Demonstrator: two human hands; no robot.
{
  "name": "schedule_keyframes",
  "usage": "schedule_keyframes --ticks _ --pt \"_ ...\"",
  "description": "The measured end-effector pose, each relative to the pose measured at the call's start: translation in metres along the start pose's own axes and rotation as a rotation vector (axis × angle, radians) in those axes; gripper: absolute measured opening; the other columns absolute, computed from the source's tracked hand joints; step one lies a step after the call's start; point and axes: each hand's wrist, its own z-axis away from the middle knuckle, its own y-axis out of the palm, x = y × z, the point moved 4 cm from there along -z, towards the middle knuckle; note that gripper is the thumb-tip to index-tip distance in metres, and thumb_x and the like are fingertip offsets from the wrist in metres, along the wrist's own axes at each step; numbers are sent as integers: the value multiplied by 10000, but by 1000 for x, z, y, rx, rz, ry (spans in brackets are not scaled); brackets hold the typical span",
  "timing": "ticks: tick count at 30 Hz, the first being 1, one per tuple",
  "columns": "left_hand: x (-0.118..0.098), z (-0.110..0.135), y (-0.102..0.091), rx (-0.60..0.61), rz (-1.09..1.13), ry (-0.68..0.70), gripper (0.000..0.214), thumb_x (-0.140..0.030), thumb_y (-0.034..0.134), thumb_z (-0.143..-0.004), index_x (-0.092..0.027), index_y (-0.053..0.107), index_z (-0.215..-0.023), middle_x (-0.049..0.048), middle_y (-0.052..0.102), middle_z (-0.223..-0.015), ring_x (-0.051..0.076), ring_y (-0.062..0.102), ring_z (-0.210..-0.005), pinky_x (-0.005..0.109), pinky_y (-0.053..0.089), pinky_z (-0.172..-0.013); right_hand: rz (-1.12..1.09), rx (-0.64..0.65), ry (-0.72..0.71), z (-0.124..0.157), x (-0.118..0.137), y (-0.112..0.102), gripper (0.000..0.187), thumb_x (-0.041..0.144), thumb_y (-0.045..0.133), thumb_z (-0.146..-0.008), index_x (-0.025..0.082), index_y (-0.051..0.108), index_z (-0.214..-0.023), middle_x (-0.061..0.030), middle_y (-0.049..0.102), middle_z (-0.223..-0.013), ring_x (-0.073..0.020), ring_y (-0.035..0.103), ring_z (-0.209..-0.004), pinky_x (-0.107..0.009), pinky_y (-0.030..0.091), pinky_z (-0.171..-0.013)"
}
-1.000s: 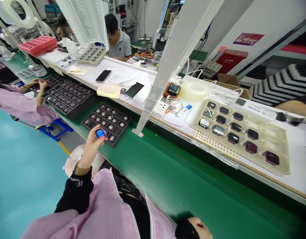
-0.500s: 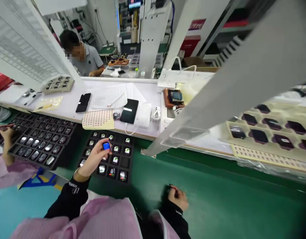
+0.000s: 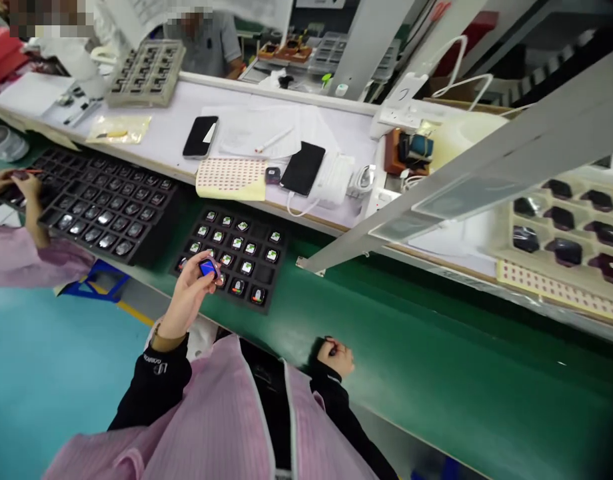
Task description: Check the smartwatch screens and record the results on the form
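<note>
My left hand is closed around a smartwatch body with a lit blue screen, pinched between thumb and fingers. It is above the near left part of a black compartment tray. Several watch bodies with lit screens showing white and green, some with red, sit in the tray's compartments. Resting on the green bench to the right of the tray, my right hand is curled closed. Something small and dark shows among its fingers, too small to name.
Stacked black trays of watch bodies stand at left, beside a co-worker's hands. A white shelf holds a phone, a dark tablet-like device and a sticker sheet. A slanted metal post rises from the bench.
My view has shifted and tilted down. The smartwatch in my left hand is still held, now tilted with its blue screen turned. My right hand stays curled on the bench.
</note>
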Motion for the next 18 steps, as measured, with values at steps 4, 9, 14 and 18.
schedule_keyframes --ticks 4,9,14,18 --pt "7 69 -50 -161 -21 49 520 -320 729 -860 -298 559 -1351 71 638 -1184 156 656 -886 276 509 -735 37 19 30 1 -4 3 191 333 610 -982 153 648 -930 -33 621 -915 -200 597 -871 -361 485 -829" --pt "2 156 -121 -440 -122 45 560 -366 737 -841 -291 552 -1364 69 653 -1148 166 659 -856 269 507 -692 36 30 47 -2 1 0 218 356 636 -995 148 648 -928 -33 627 -936 -196 601 -875 -370 496 -848" --pt "-14 186 -140 -634 -104 21 528 -353 808 -751 -259 614 -1233 35 680 -1002 143 646 -770 244 486 -655 46 6 70 -3 2 -2 190 315 649 -975 145 654 -890 -29 625 -892 -200 603 -869 -373 492 -848" --pt "-34 125 -111 -402 -229 61 450 -417 790 -759 -263 621 -1147 28 661 -934 146 621 -723 261 482 -613 57 -40 104 -2 14 -7 132 237 603 -900 156 662 -814 -31 615 -802 -214 599 -815 -358 477 -791"
